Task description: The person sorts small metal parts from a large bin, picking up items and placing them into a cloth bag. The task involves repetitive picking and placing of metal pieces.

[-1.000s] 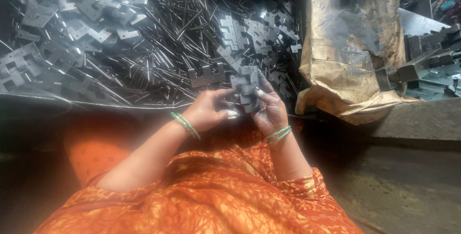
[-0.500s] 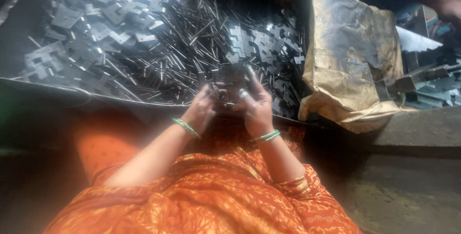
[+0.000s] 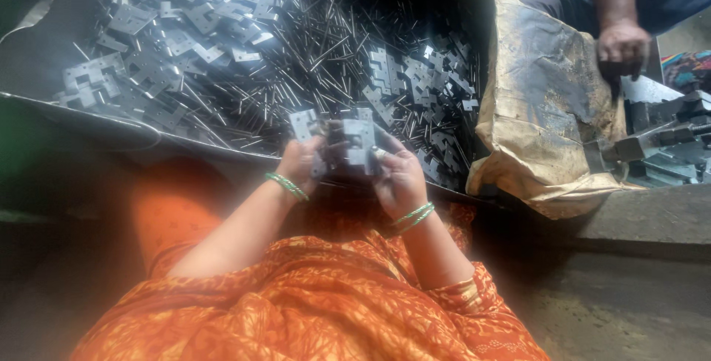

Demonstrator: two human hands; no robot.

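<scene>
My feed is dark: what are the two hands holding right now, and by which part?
The left hand and right hand together hold flat metal hinge plates, gripped along their lower edges.

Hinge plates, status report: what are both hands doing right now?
Left hand and right hand both gripping flat metal hinge plates. Tray of plates and pins just beyond. Nothing blocking.

Single head-worn view, directed steeply downward, hands (image 3: 348, 165) seen close, metal tray (image 3: 89, 120) beyond, lap below.
</scene>
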